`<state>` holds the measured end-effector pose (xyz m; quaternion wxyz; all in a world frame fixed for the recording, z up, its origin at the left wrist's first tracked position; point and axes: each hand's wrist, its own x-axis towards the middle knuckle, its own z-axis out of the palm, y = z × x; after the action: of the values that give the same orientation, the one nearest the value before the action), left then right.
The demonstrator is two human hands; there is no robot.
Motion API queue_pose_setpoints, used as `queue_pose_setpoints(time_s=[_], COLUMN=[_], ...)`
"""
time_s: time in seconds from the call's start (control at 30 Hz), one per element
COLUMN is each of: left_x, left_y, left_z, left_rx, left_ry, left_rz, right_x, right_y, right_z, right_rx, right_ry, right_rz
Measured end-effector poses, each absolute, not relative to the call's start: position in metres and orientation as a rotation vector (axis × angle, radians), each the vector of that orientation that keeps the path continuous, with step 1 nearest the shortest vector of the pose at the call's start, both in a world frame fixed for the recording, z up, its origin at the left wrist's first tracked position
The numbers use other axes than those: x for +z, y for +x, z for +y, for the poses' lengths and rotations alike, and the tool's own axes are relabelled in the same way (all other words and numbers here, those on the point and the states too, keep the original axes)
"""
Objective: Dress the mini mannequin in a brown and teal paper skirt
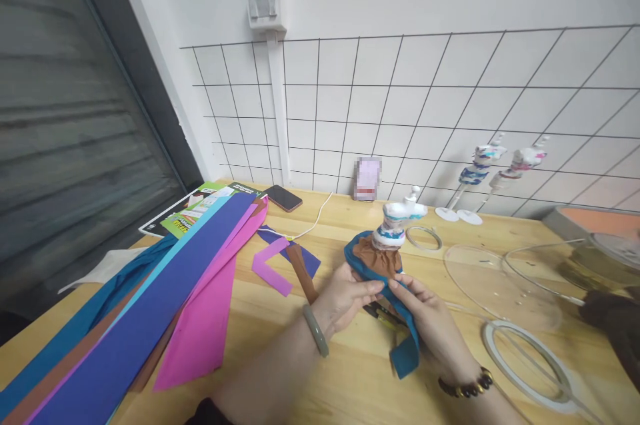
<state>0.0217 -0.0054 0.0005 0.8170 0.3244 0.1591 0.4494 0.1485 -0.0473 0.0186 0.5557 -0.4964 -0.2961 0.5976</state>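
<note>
A small white mannequin (400,212) on the wooden table has smears of blue and purple at its waist. Below the waist it wears a gathered brown skirt (376,258), edged by a long teal strip (364,272) that looks like crepe paper. My left hand (347,295) pinches this strip at the skirt's front edge between thumb and fingers. Close beside it, my right hand (425,312) pinches the same strip, thumb on top. The strip's loose end (406,357) hangs below my right hand. Under the hands lies a dark, slim tool, mostly hidden, so its kind is unclear.
Long coloured sheets (165,278) cover the table's left side. Scraps (273,268), a phone (284,198) and a white cable (320,215) lie behind. Two more mannequins (480,165) stand at the back right. Tape rolls (530,365) and a clear disc (500,282) lie at right.
</note>
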Motion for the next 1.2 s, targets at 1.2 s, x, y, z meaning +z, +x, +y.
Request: queue_pose_setpoints(time_s=[1.2], left_x=[-0.006], left_y=[0.014], left_z=[0.005], left_rx=[1.014], left_ry=[0.531], left_rz=[0.351], right_x=[0.020], right_y=[0.157], right_z=[-0.050], right_rx=[1.238], right_ry=[-1.362], right_rz=[-0.928])
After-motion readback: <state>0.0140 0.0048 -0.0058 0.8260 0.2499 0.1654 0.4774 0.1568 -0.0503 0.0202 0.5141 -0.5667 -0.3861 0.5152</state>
